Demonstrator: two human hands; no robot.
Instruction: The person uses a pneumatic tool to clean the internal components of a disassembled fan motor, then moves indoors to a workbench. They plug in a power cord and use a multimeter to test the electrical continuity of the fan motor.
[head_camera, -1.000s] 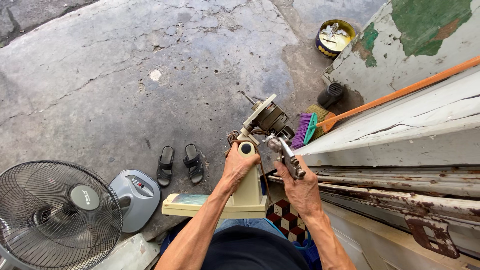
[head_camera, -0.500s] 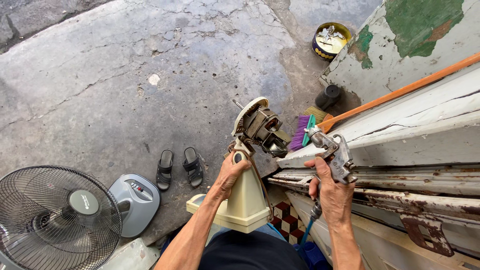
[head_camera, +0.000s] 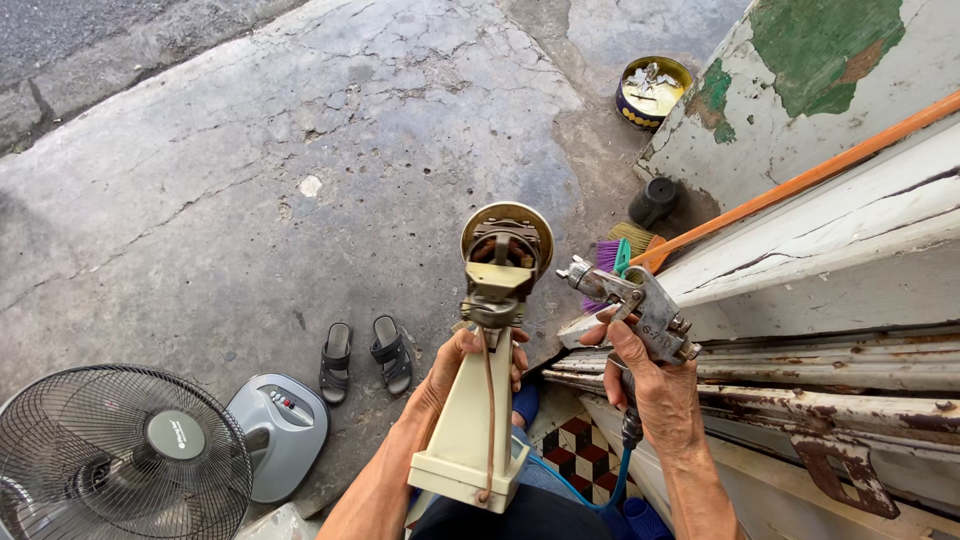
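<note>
Fan motor body (head_camera: 490, 350) being gripped upright at neck by left hand (head_camera: 462, 365), long axis pointing far. Metal air gun (head_camera: 635, 305) being grasped by right hand (head_camera: 655, 385), nozzle aimed left, just beside exposed motor (head_camera: 505, 255).

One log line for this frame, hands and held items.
left hand: grips fan motor stand upright | right hand: holds metal spray gun, apart from motor | floor fan: lower left

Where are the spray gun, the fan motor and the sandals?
spray gun (head_camera: 648, 312), head view, on its metal body.
fan motor (head_camera: 505, 250), head view, on the bare motor housing.
sandals (head_camera: 364, 356), head view, on the inner edge of the right sandal.
</note>
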